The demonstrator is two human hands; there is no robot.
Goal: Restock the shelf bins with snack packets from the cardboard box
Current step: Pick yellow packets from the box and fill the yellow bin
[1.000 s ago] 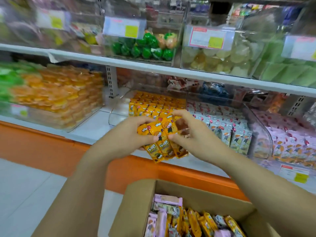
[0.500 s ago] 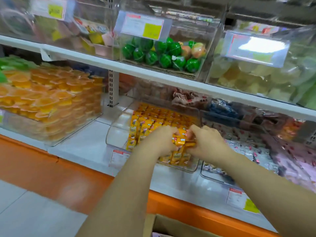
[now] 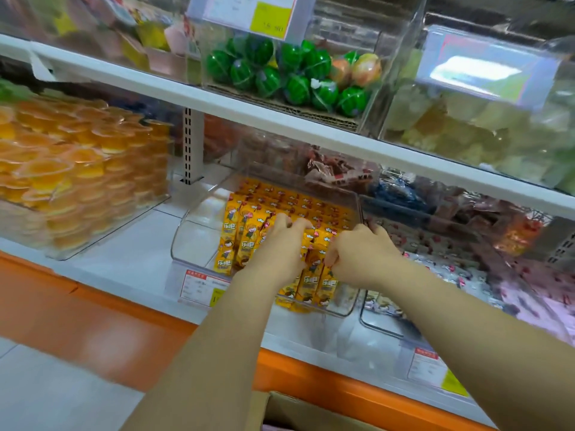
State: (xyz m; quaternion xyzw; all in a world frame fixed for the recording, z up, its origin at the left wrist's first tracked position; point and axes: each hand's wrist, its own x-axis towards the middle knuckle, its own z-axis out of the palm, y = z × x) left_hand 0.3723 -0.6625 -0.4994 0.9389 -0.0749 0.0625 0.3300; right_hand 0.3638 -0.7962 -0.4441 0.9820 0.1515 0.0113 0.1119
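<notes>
Clear plastic forms the shelf bin (image 3: 186,241), taken here as the reference point. One second ago the bundle of yellow snack packets (image 3: 312,276) was held in the air in front of the bin, above the cardboard box (image 3: 298,412). The bundle now stands inside the bin at its front end, upright against the rows already stocked behind it. Judgement: transfer of this bundle is nearly complete, and only seating and release are left. The left hand (image 3: 277,248) lies over the left side of the bundle, with its fingers curled down across the packet tops and barely open. The right hand (image 3: 357,255) is at the right side of the bundle, near the bin's right wall, with its fingers bent tightly round the packets. Both hands have hold of the bundle. Only the rim of the cardboard box shows, below and in front of the bin, and its contents are hardly visible. A second bin (image 3: 373,325) of pale packets stands just right of the bin. Judgement: an uneven release could tip the front row over the bin's low front lip.
</notes>
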